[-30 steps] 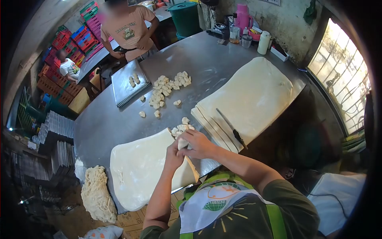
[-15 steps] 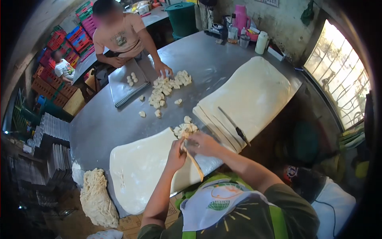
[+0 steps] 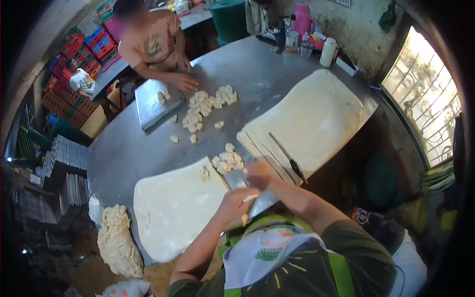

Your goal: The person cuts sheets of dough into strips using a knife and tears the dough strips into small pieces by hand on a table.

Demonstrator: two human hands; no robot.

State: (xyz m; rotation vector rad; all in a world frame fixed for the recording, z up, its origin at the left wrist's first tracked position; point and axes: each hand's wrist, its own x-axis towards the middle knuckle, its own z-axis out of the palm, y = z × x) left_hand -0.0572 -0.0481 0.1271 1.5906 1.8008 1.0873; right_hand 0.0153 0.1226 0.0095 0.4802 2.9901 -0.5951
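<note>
My left hand is closed on a strip of dough near the table's front edge, at the right end of a large dough slab. Just above it, my right hand is blurred, its fingers curled; whether it holds anything is unclear. A small pile of dough pieces lies beyond both hands. To the right, a second dough slab has cut strips along its left side, and a knife rests on it.
Across the metal table, a co-worker stands by stacked trays and more dough pieces. Rough dough sits at the left edge. Bottles and a pink thermos stand at the back.
My left hand has moved down and right with dough in it, and my right hand has shifted slightly right. A dough piece now lies on the left slab. The co-worker's reaching hand has changed place.
</note>
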